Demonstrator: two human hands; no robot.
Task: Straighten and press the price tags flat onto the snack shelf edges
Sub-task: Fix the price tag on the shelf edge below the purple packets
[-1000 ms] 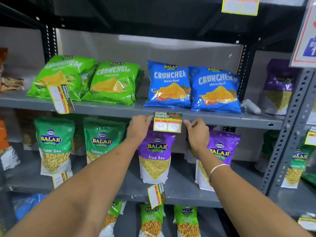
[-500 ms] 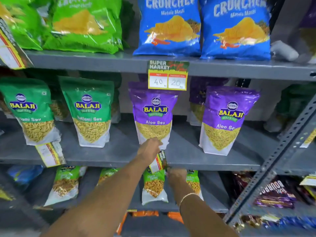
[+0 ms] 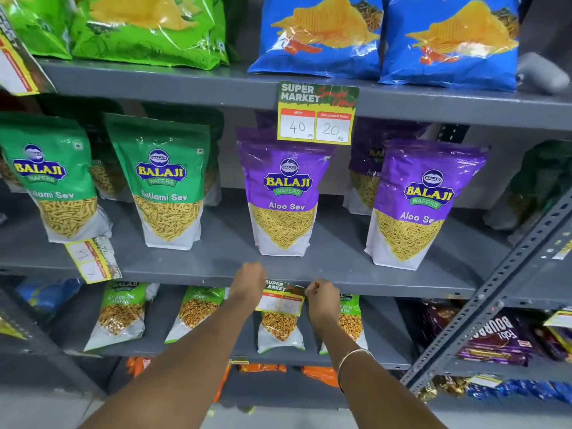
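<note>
A yellow and green price tag [image 3: 282,298] hangs level on the front edge of the middle grey shelf [image 3: 387,286]. My left hand [image 3: 249,281] grips its left side and my right hand [image 3: 322,297] grips its right side, with the fingers curled on the tag's ends. Above, a tag marked 40 and 20 [image 3: 317,114] sits straight and flat on the upper shelf edge [image 3: 154,88]. A crooked tag [image 3: 93,258] tilts on the middle shelf edge at the left. Another tilted tag [image 3: 17,63] hangs at the upper left.
Purple Aloo Sev bags [image 3: 283,196] and green Ratlami Sev bags [image 3: 168,184] stand on the middle shelf. Blue chip bags [image 3: 322,35] lie above. A slotted steel upright [image 3: 495,298] slants at the right, with dark biscuit packs [image 3: 498,339] behind it.
Both hands left the 40/20 tag, dropped to the middle shelf, and turned the tilted tag there level. The camera view has tipped downward.
</note>
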